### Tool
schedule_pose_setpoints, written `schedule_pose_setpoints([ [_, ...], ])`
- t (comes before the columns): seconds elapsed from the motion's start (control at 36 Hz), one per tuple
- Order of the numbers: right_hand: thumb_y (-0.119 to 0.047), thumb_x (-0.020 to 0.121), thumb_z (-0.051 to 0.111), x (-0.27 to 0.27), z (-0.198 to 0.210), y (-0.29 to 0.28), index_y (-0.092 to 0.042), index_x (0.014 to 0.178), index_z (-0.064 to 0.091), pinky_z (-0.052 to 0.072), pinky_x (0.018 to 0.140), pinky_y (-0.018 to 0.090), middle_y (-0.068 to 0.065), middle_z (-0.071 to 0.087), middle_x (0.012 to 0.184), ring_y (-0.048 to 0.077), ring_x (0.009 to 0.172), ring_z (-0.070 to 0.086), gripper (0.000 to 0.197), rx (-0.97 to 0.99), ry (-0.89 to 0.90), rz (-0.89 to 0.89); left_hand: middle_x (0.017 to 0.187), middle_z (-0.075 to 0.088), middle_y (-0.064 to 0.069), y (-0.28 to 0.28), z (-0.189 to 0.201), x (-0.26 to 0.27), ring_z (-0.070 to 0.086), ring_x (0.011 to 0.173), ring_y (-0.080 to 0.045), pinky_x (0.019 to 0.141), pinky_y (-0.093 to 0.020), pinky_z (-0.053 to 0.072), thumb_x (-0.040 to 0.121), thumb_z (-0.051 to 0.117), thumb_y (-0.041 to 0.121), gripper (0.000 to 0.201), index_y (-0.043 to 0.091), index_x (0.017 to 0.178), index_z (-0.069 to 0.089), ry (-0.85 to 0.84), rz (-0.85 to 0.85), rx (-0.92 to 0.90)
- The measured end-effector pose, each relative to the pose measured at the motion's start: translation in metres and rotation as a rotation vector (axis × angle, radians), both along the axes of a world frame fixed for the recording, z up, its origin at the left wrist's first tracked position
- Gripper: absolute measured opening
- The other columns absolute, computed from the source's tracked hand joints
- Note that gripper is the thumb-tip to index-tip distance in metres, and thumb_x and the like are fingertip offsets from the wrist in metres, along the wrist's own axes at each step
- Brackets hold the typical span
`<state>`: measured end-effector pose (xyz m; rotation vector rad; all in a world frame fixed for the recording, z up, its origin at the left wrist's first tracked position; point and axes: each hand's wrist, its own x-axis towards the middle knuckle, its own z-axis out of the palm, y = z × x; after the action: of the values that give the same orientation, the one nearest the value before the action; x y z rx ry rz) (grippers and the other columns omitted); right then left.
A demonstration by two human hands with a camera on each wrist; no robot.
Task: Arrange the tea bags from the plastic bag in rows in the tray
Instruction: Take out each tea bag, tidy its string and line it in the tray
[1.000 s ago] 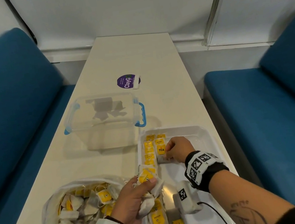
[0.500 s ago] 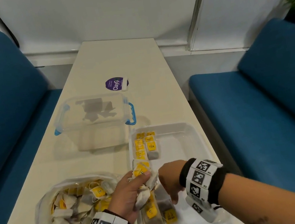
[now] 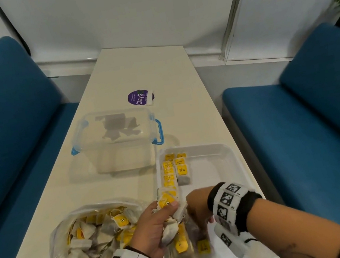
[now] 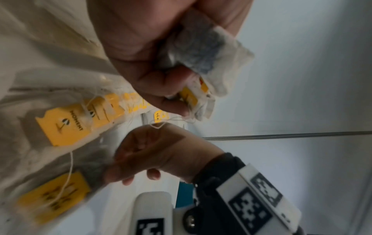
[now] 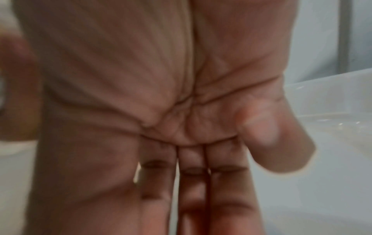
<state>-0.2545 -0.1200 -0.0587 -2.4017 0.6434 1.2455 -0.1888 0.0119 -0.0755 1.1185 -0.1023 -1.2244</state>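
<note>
- Tea bags [image 3: 171,213]: a crumpled white-and-yellow bunch, gripped between the left hand's curled fingers [image 3: 157,218] and thumb.
- Tray [image 3: 219,149]: clear plastic, two rows of yellow-tagged bags beyond the fingers.
- Plastic bag [image 3: 88,237]: open, full, beside the left knuckles.

A: Surface?
B: Long, pale cream table [image 3: 154,68], running away from the camera between two blue benches. Smooth top.

A: What sits directly on it?
B: Far end, a round purple sticker [image 3: 140,97] printed "ClayG". Nearer, a clear lidded storage box [image 3: 116,137] with blue clips. Near right, a clear plastic tray [image 3: 221,160], its far-left corner just beside the box.

A: And near left?
B: A crumpled clear plastic bag [image 3: 70,240], mouth open, lying just left of the tray.

A: Touching the tray?
B: Cannot tell; that gap is hidden.
</note>
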Motion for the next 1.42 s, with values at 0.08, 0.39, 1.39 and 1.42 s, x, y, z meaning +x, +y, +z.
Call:
schedule_pose_setpoints([
  [0.08,-0.014,0.083,0.067,-0.007,0.028,-0.019,-0.011,0.071,0.060,0.045,0.058,0.023,0.003,0.063,0.068,0.012,0.058,0.055,0.014,0.059,-0.131,-0.178,0.073,0.067,-0.013,-0.001,0.002,0.004,0.066,0.057,-0.019,0.051,-0.026,0.055,0.081,0.060,0.003,0.005,0.003,0.082,0.064,0.017,-0.005,-0.016],
  [0.39,0.012,0.081,0.060,-0.041,0.049,-0.040,-0.008,0.106,0.053,0.047,0.044,0.026,0.006,0.061,0.063,0.019,0.054,0.060,0.033,0.641,-1.037,-1.076,0.075,0.069,-0.013,-0.018,0.021,0.000,0.066,0.061,-0.017,0.056,-0.024,0.055,0.067,0.065,0.008,0.016,0.004,0.082,0.068,-0.069,-0.016,-0.168],
  [1.39,0.011,0.083,0.059,-0.052,0.033,-0.004,-0.008,0.089,0.055,0.050,0.050,0.030,0.005,0.067,0.075,0.017,0.061,0.063,0.020,0.754,-1.222,-1.049,0.041,0.043,-0.001,-0.020,0.037,0.001,0.030,0.023,-0.008,0.034,-0.010,0.026,0.053,0.078,0.018,0.034,0.000,0.076,0.059,-0.345,-0.173,-0.078],
  [1.42,0.010,0.082,0.060,-0.052,0.035,-0.003,-0.009,0.088,0.056,0.051,0.051,0.031,0.007,0.066,0.077,0.018,0.063,0.062,0.020,0.753,-1.213,-1.036,0.041,0.042,-0.002,-0.021,0.036,0.001,0.028,0.023,-0.008,0.035,-0.010,0.026,0.051,0.079,0.022,0.037,0.001,0.075,0.059,-0.341,-0.168,-0.072],
])
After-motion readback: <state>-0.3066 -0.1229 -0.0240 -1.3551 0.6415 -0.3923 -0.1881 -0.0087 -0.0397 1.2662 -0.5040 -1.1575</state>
